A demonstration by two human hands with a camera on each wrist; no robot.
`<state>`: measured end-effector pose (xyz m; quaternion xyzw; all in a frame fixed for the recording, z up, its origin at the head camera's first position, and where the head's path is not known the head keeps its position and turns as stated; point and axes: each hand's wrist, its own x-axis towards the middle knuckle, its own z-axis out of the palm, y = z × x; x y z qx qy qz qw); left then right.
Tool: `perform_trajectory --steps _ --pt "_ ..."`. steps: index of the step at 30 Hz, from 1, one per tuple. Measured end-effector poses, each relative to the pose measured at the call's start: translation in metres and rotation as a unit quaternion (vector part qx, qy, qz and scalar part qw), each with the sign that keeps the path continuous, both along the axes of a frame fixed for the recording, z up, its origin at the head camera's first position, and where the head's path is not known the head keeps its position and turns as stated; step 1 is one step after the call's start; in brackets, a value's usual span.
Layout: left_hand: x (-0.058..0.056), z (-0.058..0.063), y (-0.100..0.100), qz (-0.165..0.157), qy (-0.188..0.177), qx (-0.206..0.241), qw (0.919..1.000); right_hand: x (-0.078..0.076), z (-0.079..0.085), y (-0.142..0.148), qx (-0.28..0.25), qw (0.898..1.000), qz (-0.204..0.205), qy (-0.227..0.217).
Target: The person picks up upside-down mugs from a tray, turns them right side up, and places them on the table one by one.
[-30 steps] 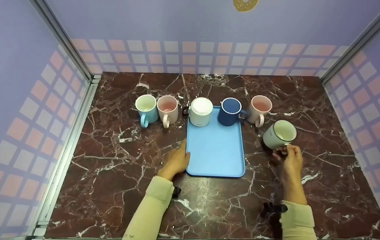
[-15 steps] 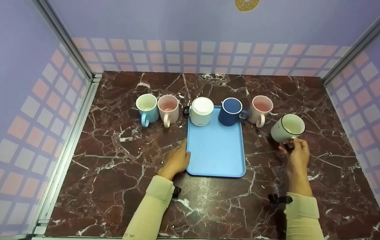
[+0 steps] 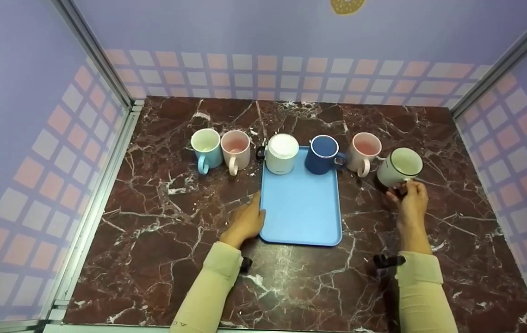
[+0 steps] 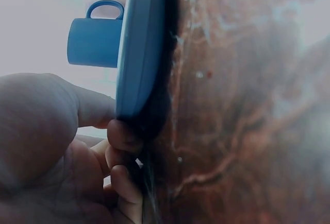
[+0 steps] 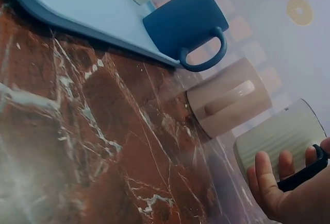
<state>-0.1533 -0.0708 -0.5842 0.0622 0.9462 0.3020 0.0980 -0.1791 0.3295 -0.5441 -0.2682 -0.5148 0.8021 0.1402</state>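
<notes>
At the right, my right hand (image 3: pixel 412 203) grips a white mug (image 3: pixel 399 167) with a dark rim by its handle. In the right wrist view its fingers curl through the black handle (image 5: pixel 304 175) and against the ribbed side. The mug's base is close over the tabletop, beside a pink mug (image 3: pixel 366 152). My left hand (image 3: pixel 244 219) pinches the left edge of a light-blue tray (image 3: pixel 300 208), thumb at the rim and fingers curled against its lower edge in the left wrist view. On the tray's far end stand a white mug (image 3: pixel 282 157) turned upside down and a dark blue mug (image 3: pixel 322 155).
Left of the tray, a light-blue mug (image 3: pixel 206 150) and another pink mug (image 3: pixel 235 150) stand side by side, handles toward me. The dark red marbled tabletop (image 3: pixel 152 259) is bounded by purple checkered walls (image 3: pixel 268 41) at the back and sides.
My right hand has moved the white mug to the right and farther back, level with the right pink mug. The left hand stays at the tray's edge.
</notes>
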Motion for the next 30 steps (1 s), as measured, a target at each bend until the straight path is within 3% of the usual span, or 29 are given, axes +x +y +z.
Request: perform_trajectory --steps 13,21,30 --pt "0.0 -0.001 0.0 0.006 0.001 -0.008 1.0 -0.027 -0.008 0.002 0.007 1.0 0.01 -0.004" --pt "-0.001 -0.001 0.0 0.01 -0.012 -0.011 0.9998 -0.041 -0.014 0.006 0.011 0.999 0.015 -0.032" --pt "-0.001 -0.001 0.0 0.007 0.002 -0.01 0.9999 -0.051 -0.013 0.008 -0.003 0.998 0.023 -0.06"
